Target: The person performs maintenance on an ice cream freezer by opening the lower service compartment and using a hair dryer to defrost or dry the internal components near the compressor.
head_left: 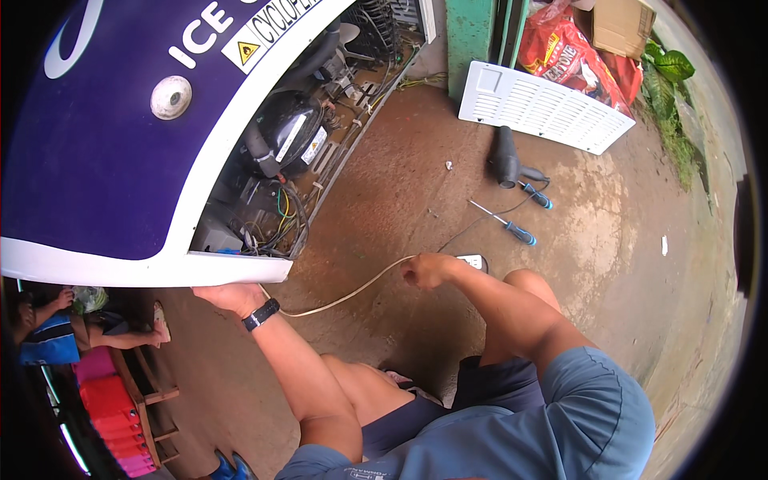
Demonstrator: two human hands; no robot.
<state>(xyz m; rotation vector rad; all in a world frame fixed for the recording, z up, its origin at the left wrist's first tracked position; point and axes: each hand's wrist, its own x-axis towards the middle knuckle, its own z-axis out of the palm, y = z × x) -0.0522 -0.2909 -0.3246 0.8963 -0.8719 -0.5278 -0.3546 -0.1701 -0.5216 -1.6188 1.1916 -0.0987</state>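
Observation:
My left hand [230,298] is up against the lower white edge of a purple and white ice cream freezer [96,152]; its fingers are hidden by that edge. A dark wristwatch [262,314] is on that wrist. My right hand [426,270] is curled closed above the floor, where a cream cable [352,293] meets it; what the fingers hold, if anything, is hidden. The cable runs from beside my left wrist. In the freezer's uncovered compartment are a black compressor [290,132] and loose wires [284,210]. Just beyond my right forearm shows a white power strip [472,262].
A black hair dryer [506,160] and two blue-handled screwdrivers [520,232] lie on the concrete floor. A white vented panel [544,108] leans by a green post [472,40] and red bags [568,52]. At lower left stand red stacked seats [108,404] and another person's leg [120,340].

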